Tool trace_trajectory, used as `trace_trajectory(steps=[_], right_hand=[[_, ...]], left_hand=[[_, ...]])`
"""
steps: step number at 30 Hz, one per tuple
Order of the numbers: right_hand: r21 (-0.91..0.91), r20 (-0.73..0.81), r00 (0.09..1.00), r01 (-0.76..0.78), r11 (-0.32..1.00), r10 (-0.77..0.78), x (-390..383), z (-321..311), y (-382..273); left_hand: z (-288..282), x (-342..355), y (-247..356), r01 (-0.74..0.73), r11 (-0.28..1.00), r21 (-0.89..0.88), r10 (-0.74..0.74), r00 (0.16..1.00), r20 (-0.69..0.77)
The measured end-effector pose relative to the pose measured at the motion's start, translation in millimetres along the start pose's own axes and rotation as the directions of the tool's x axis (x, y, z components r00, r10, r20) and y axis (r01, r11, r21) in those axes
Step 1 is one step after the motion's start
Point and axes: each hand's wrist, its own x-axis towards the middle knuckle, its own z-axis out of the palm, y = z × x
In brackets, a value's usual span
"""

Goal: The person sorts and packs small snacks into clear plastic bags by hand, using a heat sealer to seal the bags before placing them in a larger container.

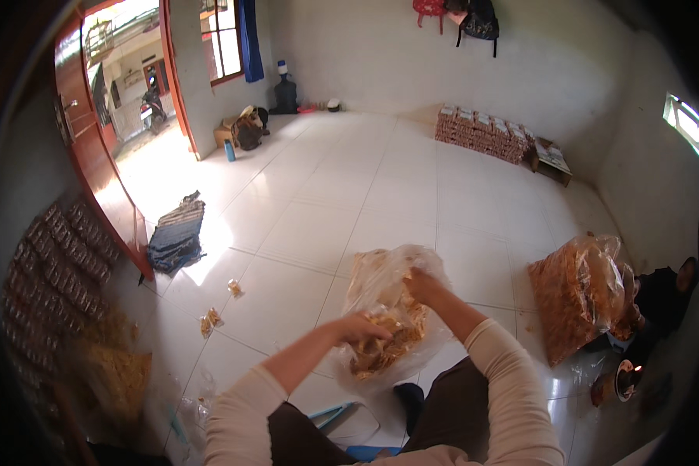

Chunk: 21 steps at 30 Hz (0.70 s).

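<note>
A large clear plastic bag (352,291) of orange-brown snack pieces (413,330) stands on the floor in front of me, between my knees. My right hand (421,286) is closed on the plastic at the bag's far right side. Over the bag's mouth, my left hand (359,327) reaches in from the left with fingers stretched toward the snacks; the fingertips are partly lost among plastic and snack pieces. I cannot make out anything held in it.
Another big snack bag (567,283) stands to the right, beside a person in dark clothing (664,295) and a lit flame (635,371). Small packets (209,321) lie on the floor at left. Stacked packs (58,264) line the left wall; more packs (481,133) sit at the far wall.
</note>
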Motion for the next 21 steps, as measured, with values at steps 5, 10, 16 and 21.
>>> trace_trajectory(steps=[5, 10, 16, 21], right_hand=[[0.040, -0.113, 0.992, 0.065, 0.997, -0.061, 20.4, -3.3, -3.4], [0.001, 0.022, 0.987, 0.160, 0.987, -0.160, 15.3, 7.5, -30.3], [-0.022, 0.392, 0.878, 0.307, 0.951, -0.274, 7.5, 16.6, -33.5], [-0.058, 0.737, 0.603, 0.507, 0.860, -0.306, 0.4, 32.1, -74.3]], left_hand=[[45.0, 111.8, -24.6, 0.118, 0.961, -0.250, -0.128, 0.991, -0.025], [43.7, 166.8, -47.3, 0.087, 0.927, 0.365, 0.153, 0.801, -0.579], [6.9, 91.0, -29.4, 0.148, 0.845, 0.513, -0.287, 0.936, 0.203], [-83.9, -1.0, -74.2, 0.549, 0.637, 0.540, -0.692, 0.717, 0.087]])
